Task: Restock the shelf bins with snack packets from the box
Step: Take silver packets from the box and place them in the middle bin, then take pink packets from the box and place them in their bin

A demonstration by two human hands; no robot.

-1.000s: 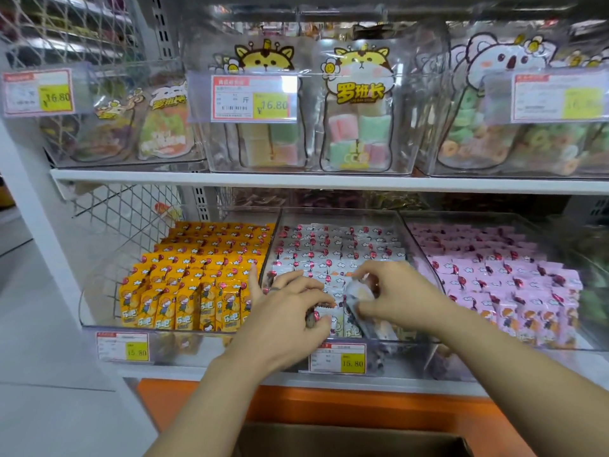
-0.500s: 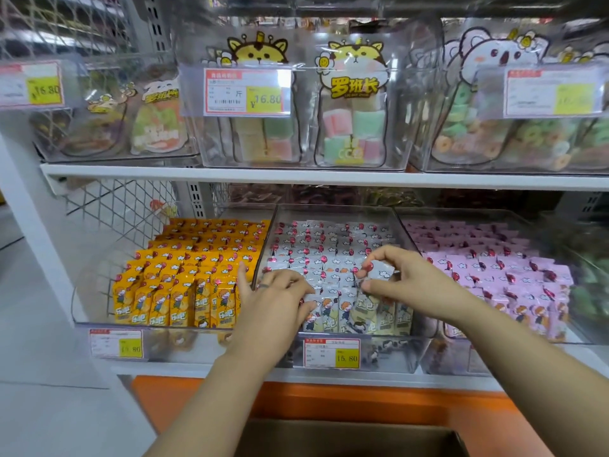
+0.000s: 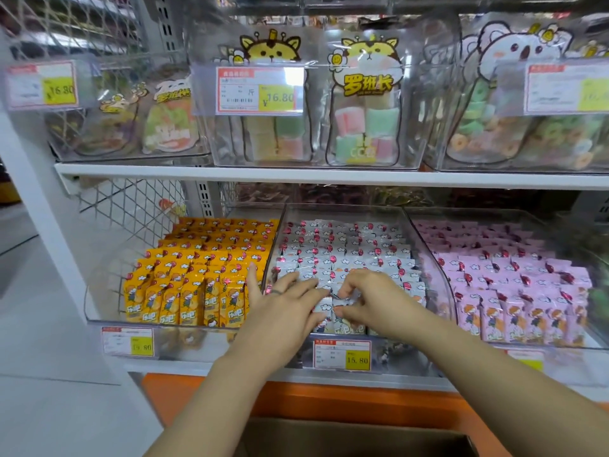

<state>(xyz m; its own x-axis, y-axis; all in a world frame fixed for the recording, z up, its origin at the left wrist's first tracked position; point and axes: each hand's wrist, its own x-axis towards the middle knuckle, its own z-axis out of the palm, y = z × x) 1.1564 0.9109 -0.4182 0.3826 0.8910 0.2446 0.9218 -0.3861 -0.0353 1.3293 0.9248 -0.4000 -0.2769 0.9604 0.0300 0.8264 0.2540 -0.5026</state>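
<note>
The clear middle bin (image 3: 342,208) on the lower shelf holds rows of white snack packets (image 3: 346,249). Both hands are at its front row. My left hand (image 3: 283,306) lies with its fingers stretched out, resting on the front packets; its thumb points up beside the bin's left wall. My right hand (image 3: 374,300) has curled fingers and thumb that pinch one white packet (image 3: 324,305) in the front row, right at the left fingertips. The open cardboard box (image 3: 356,437) is at the bottom edge, below the shelf; its contents are out of sight.
A bin of yellow packets (image 3: 211,258) stands to the left and a bin of pink packets (image 3: 510,278) to the right. Price tags (image 3: 342,356) hang on the bin fronts. The upper shelf (image 3: 329,178) carries clear bins with candy bags. A wire mesh panel (image 3: 131,206) is at the left.
My right hand has come down with the white packet from above the row into the front row. My left hand has shifted right, so its fingertips meet the right hand.
</note>
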